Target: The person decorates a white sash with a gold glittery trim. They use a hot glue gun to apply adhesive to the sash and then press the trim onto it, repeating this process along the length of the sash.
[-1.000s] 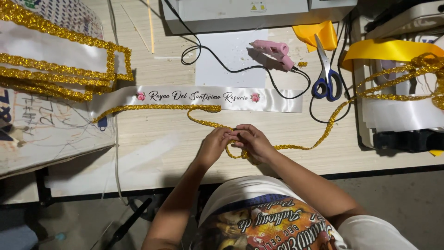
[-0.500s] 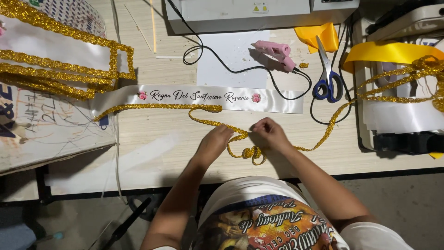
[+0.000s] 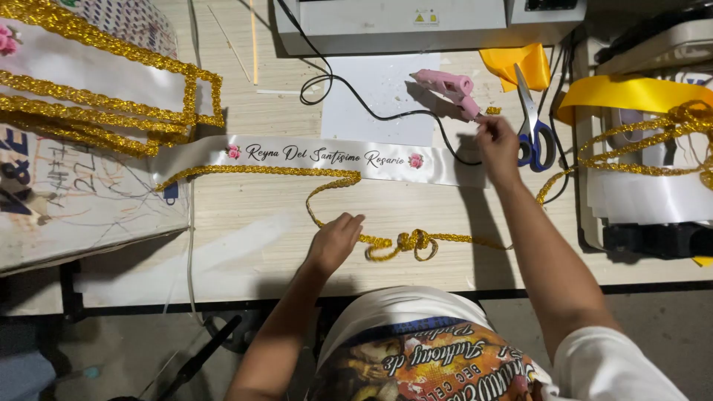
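Note:
A white satin sash (image 3: pixel 327 157) with dark script and two pink roses lies flat across the wooden table (image 3: pixel 260 230). Gold glitter braid (image 3: pixel 334 182) runs along its lower edge and curls toward me into a loose knot (image 3: pixel 412 243). My left hand (image 3: pixel 336 241) rests on the braid just left of that knot, fingers loosely bent. My right hand (image 3: pixel 496 147) is stretched out to the far right end of the sash, its fingertips just below the nose of a pink glue gun (image 3: pixel 448 87). Whether it grips anything is unclear.
Blue-handled scissors (image 3: pixel 533 126) lie right of the glue gun, by an orange cloth (image 3: pixel 514 63). Yellow ribbon (image 3: pixel 631 93) and more gold braid drape a machine at right. Gold-trimmed white sashes (image 3: pixel 89 89) pile at left. A grey device (image 3: pixel 416 22) and black cord (image 3: pixel 356 93) sit behind.
My hands, together over the braid knot a second ago, have separated. The right hand has reached up and right to the glue gun; the left stays by the knot.

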